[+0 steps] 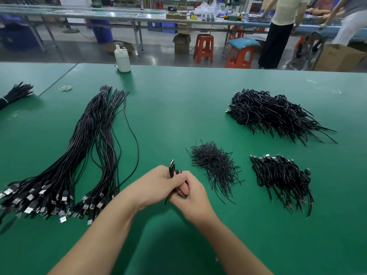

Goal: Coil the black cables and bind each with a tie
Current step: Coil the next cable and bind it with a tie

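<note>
Both grips clenched on one black cable point(172, 169) above the desk point(178, 108), near its front edge. Left hand point(158, 183) wraps the coiled bundle, plug end poking up past the fingers. Right hand point(190, 192) pinches at the same bundle from the other side; whether a tie is already on it, cannot tell.

Loose ties point(215, 165) heaped just right of the hands. Further right, a small pile of bound coils point(282, 177); behind it a larger pile point(274, 112). Left of the hands, two long bundles of straight cables point(79, 155), plugs toward the person.

Judgement: well underway. Many coils done, but a large stock of uncoiled cables remains. White bottle point(122, 58) at the far edge.
</note>
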